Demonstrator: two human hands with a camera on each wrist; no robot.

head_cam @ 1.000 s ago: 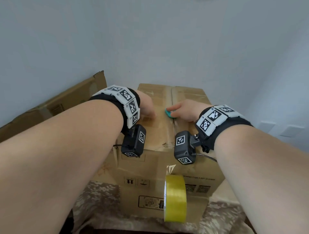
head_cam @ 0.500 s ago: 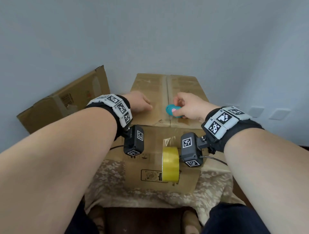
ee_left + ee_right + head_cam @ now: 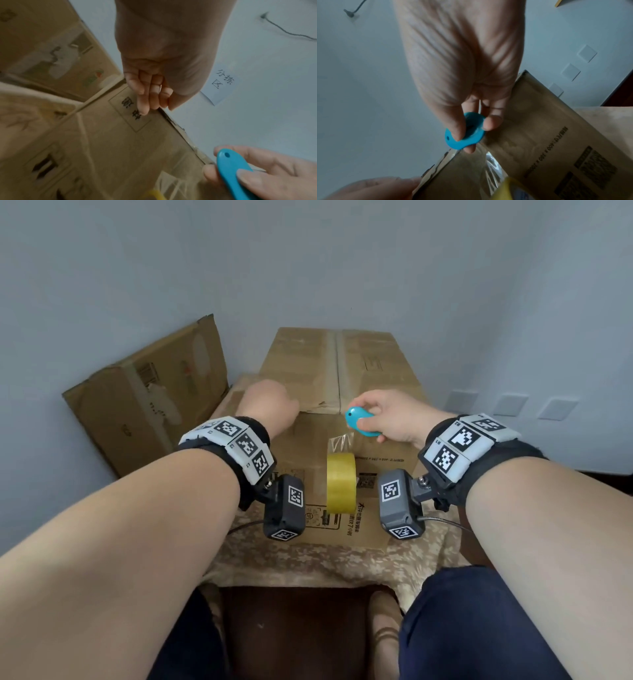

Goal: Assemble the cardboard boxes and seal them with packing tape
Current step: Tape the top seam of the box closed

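A closed cardboard box (image 3: 373,361) stands in front of me, a taped seam running along its top. A yellow tape roll (image 3: 340,482) hangs on its near face from a strip of clear tape (image 3: 339,440). My right hand (image 3: 394,416) pinches a small blue cutter (image 3: 358,419) between thumb and fingers just above the near top edge, over the strip. In the right wrist view the cutter (image 3: 465,136) sits above the strip (image 3: 491,165). My left hand (image 3: 270,402) is at the box's near left corner, its fingers (image 3: 150,94) loosely straight and holding nothing.
A second cardboard box (image 3: 147,402) leans against the wall at the left. The box stands on a table under a patterned cloth (image 3: 325,563). Wall plates (image 3: 510,405) are at the right, and a paper note (image 3: 221,83) is on the wall. My legs are below the table edge.
Both hands have drawn back from the middle of the box top to its near edge. The right hand has kept the blue cutter. The tape roll still hangs on the front.
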